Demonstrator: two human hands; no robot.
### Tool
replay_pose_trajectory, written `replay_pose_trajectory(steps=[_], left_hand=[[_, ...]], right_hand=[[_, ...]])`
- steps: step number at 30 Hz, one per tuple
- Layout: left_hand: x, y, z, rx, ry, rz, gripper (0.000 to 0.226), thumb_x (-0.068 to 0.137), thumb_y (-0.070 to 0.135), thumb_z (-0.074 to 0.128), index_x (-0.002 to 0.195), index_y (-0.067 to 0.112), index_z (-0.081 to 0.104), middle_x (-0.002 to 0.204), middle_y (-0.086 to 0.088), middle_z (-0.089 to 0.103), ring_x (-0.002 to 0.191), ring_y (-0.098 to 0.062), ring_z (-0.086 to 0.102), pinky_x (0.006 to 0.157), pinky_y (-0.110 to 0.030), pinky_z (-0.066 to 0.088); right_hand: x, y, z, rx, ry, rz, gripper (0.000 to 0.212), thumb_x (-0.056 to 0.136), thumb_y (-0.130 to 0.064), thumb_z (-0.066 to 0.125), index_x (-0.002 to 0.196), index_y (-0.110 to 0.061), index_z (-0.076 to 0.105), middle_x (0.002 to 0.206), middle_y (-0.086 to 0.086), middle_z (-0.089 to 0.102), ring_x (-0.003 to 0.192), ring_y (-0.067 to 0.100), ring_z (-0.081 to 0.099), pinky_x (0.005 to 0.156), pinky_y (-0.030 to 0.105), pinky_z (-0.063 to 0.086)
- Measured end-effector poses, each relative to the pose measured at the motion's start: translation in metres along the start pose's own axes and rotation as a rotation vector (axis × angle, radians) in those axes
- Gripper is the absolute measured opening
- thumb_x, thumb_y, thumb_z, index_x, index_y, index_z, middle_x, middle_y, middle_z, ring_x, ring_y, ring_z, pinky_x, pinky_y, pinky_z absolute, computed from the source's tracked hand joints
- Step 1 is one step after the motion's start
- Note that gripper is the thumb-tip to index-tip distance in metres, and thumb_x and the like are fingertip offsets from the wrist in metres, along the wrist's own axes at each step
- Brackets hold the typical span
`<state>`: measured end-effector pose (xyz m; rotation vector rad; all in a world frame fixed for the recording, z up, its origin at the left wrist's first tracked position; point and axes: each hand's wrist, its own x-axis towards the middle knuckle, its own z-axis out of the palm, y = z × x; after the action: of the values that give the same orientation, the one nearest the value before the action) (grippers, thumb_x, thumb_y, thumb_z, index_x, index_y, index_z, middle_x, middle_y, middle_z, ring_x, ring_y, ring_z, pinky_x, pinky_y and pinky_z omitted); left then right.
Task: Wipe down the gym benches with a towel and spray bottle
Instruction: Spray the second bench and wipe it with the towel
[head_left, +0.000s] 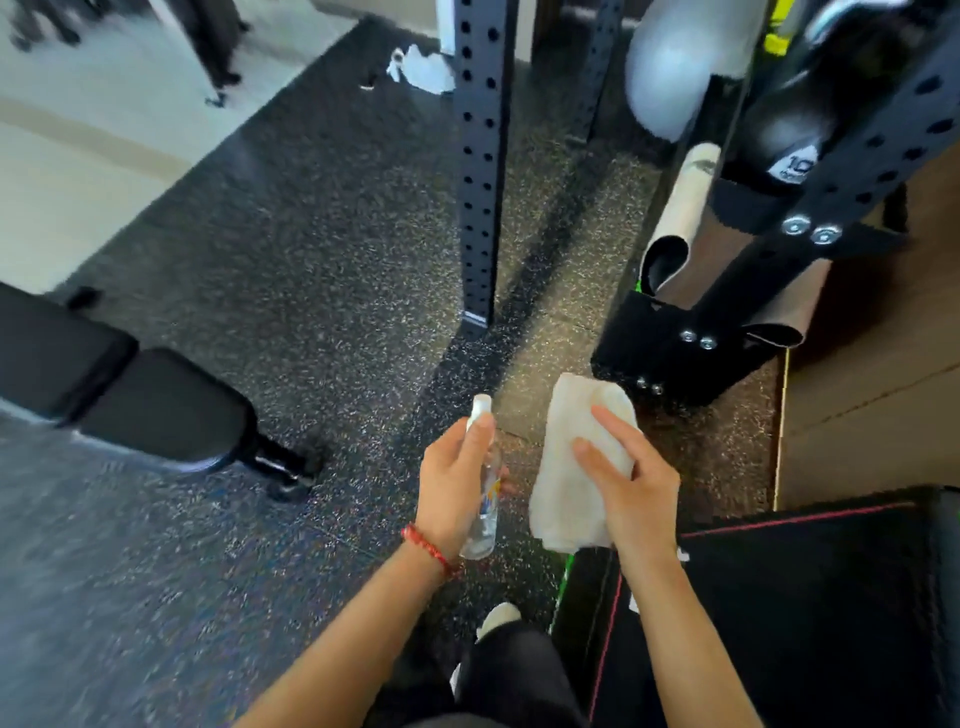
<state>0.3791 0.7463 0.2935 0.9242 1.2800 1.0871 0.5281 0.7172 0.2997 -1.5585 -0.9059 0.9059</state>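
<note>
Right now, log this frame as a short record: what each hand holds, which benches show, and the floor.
left hand: grip closed on clear spray bottle, white cap up
right hand: holds folded white towel
black bench: at left, apart from both hands
red-stitched black pad: lower right, below the towel hand
floor: dark speckled rubber
wiping: no contact yet

Gym. Speckled black rubber floor (322, 218), black perforated rack upright (480, 171) ahead of the fingers, bolted rack base (691, 353) just beyond them to the right. Padded black bench (145, 405) off to their left, another black pad with red stitching (810, 597) near right. Grey exercise ball (670, 67) and rolled mats (675, 228) far beyond.
</note>
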Motion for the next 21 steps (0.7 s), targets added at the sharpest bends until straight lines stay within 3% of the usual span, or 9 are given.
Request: replay_pose_trajectory(steps=[4, 6, 10, 13, 18, 21], left_hand=[[-0.002, 0.009, -0.053, -0.068, 0.125, 0.007, 0.047, 0.084, 0.048, 0.054, 0.066, 0.005, 0.052, 0.051, -0.005, 0.054, 0.044, -0.016, 0.052, 0.047, -0.025, 0.046], [-0.002, 0.012, -0.083, -0.091, 0.190, 0.005, 0.050, 0.082, 0.053, 0.055, 0.063, 0.007, 0.052, 0.050, -0.004, 0.054, 0.044, -0.017, 0.052, 0.048, -0.027, 0.046], [-0.001, 0.018, -0.152, -0.137, 0.294, 0.016, 0.063, 0.078, 0.060, 0.052, 0.060, 0.001, 0.053, 0.049, -0.010, 0.053, 0.047, -0.019, 0.050, 0.051, -0.031, 0.043], [0.002, 0.020, -0.204, -0.171, 0.366, -0.006, 0.063, 0.074, 0.067, 0.053, 0.058, 0.006, 0.052, 0.047, -0.008, 0.052, 0.046, -0.018, 0.049, 0.049, -0.029, 0.043], [0.010, 0.024, -0.288, -0.250, 0.502, -0.028, 0.055, 0.076, 0.060, 0.059, 0.061, 0.007, 0.051, 0.050, -0.009, 0.050, 0.049, -0.022, 0.053, 0.058, -0.039, 0.047], [0.014, 0.026, -0.328, -0.267, 0.583, -0.025, 0.053, 0.080, 0.054, 0.058, 0.065, 0.004, 0.053, 0.053, -0.014, 0.049, 0.046, -0.020, 0.052, 0.052, -0.030, 0.046]], right_hand=[[-0.003, -0.004, 0.056, -0.003, -0.155, 0.017, 0.039, 0.076, -0.014, 0.073, 0.084, -0.052, 0.066, 0.093, -0.039, 0.062, 0.093, -0.015, 0.054, 0.078, 0.007, 0.044], [-0.007, -0.008, 0.087, -0.013, -0.226, -0.003, 0.039, 0.076, -0.013, 0.073, 0.088, -0.050, 0.065, 0.092, -0.042, 0.060, 0.095, -0.018, 0.052, 0.080, 0.003, 0.042], [-0.022, -0.016, 0.155, -0.028, -0.328, -0.021, 0.035, 0.076, -0.012, 0.073, 0.098, -0.038, 0.066, 0.090, -0.039, 0.061, 0.091, -0.021, 0.052, 0.075, -0.002, 0.040], [-0.036, -0.021, 0.208, -0.045, -0.389, -0.021, 0.034, 0.076, -0.014, 0.073, 0.095, -0.041, 0.066, 0.097, -0.032, 0.061, 0.092, -0.021, 0.052, 0.075, -0.001, 0.040], [-0.057, -0.026, 0.290, -0.061, -0.487, -0.009, 0.034, 0.077, -0.014, 0.073, 0.093, -0.043, 0.065, 0.098, -0.032, 0.060, 0.093, -0.021, 0.051, 0.073, -0.002, 0.039], [-0.064, -0.027, 0.328, -0.089, -0.513, 0.016, 0.032, 0.076, -0.013, 0.073, 0.094, -0.039, 0.065, 0.099, -0.031, 0.059, 0.093, -0.015, 0.052, 0.075, 0.008, 0.042]])
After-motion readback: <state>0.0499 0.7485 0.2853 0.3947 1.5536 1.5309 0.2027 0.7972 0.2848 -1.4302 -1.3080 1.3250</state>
